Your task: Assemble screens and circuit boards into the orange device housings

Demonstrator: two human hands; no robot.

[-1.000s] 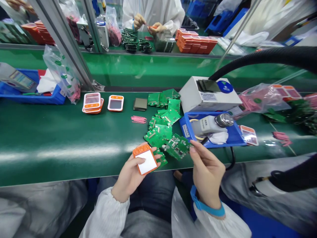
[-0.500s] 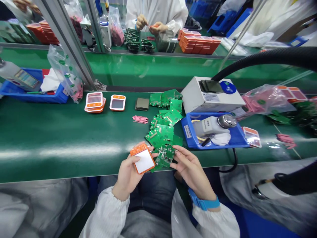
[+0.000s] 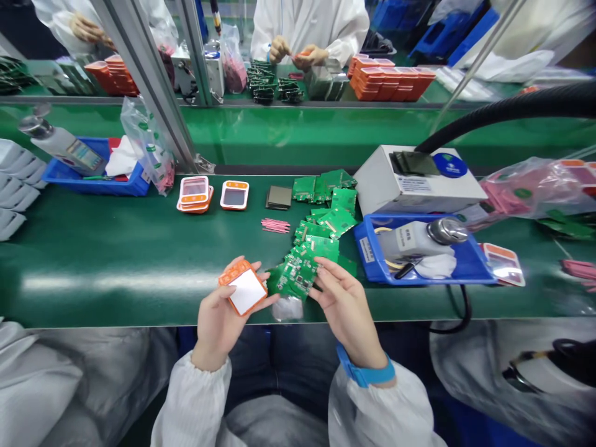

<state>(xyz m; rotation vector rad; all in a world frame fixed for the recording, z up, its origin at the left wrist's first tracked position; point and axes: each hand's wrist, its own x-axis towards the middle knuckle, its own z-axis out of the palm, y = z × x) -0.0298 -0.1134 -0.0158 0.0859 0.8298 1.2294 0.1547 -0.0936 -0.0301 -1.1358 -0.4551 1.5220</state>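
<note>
My left hand (image 3: 222, 323) is closed round an orange frame (image 3: 225, 283) with a white panel (image 3: 249, 290) in it, the thumb lying across the front. Between the fingertips of my right hand (image 3: 342, 304) is a green circuit board (image 3: 295, 273), tilted, its components facing up. The board's left end comes close to my left fingertips; whether they touch it I cannot tell. Beyond my hands lies a loose pile of green circuit boards (image 3: 321, 248). Left of the pile are some pink strips (image 3: 275, 225) and a stack of dark square panels (image 3: 278, 197).
Orange-and-white frames (image 3: 234, 195) lie at the back left. On the right, a blue tray (image 3: 365, 257) holds a bottle (image 3: 410, 239) beside a white box (image 3: 377, 177). Another blue tray (image 3: 65, 180) stands far left. Co-workers' hands (image 3: 298, 53) are busy behind the partition.
Both hands have shifted left with the frame and the circuit board. The board has lifted and turned, and a clear, shiny patch shows below it. The whole view has swung left.
</note>
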